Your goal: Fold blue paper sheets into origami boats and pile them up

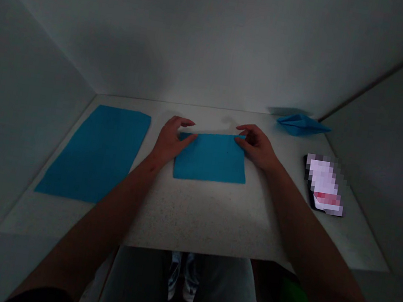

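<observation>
A blue sheet of paper (212, 158), apparently folded, lies on the white tabletop between my hands. My left hand (172, 139) is at its upper left corner, thumb resting on the top edge. The index finger stretches past that edge, with a gap to the thumb. At the upper right corner, my right hand (257, 146) has its thumb on the paper and curled fingers close behind the edge, with the corner between them. Its index finger points out apart from the thumb. The undersides of the fingers are partly hidden.
To the left lies a larger blue sheet (98, 153), its lower corner near my left forearm. A folded blue paper shape (299, 125) stands at the back right. Before it lies a phone (324, 184) with a lit, blurred screen. Walls (217, 47) enclose the tabletop (191, 220).
</observation>
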A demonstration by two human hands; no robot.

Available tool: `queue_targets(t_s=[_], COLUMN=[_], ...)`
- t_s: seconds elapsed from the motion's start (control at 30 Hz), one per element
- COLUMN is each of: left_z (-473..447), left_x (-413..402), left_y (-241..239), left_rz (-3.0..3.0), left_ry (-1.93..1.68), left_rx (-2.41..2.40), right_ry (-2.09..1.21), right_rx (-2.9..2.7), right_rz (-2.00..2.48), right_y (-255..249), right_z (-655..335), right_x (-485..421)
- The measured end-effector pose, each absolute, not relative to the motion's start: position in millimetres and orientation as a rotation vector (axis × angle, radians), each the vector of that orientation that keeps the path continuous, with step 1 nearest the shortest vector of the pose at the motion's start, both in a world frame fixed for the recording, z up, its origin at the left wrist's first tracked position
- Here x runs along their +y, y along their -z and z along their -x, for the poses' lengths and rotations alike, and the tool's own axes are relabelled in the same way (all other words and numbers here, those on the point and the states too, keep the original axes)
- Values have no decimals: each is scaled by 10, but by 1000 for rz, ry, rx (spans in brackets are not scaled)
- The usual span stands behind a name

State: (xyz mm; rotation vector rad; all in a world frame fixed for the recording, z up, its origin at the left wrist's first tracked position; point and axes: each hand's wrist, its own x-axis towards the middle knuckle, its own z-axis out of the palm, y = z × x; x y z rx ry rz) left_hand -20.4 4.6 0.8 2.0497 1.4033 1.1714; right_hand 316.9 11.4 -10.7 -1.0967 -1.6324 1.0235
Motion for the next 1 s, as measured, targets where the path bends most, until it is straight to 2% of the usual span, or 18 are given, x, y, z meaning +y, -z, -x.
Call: queue_targets(t_s=[0.1,0.27,0.4,0.73,0.87,1.0], left_z=[100,-16,-6,5,-3,-7], left_x=[-97,-240,-234,-205,-187,-203], left_y=[-95,-119,-74,-24,-25,-16], left_rz=[-2315,-2525,-2526,-2428,-2284,-2090], left_ry=[-1039,-614,-516,-712,-867,-1061], left_rx=[1409,1136,1109,1162,1214,1194], right_ry=[-997,-1007,-1028,-1049,-941,-834], right_rx=[-1674,-1681,-1678,-1580,-1392,-1428], right_rz=[1114,1122,1118,1108,1099,1028], right_y=[129,108,73,-16,-129,-277], right_z=[-3175,-3162,-3138,-3103,-3029,-2893], right_x=[124,101,75,35,-11,-135])
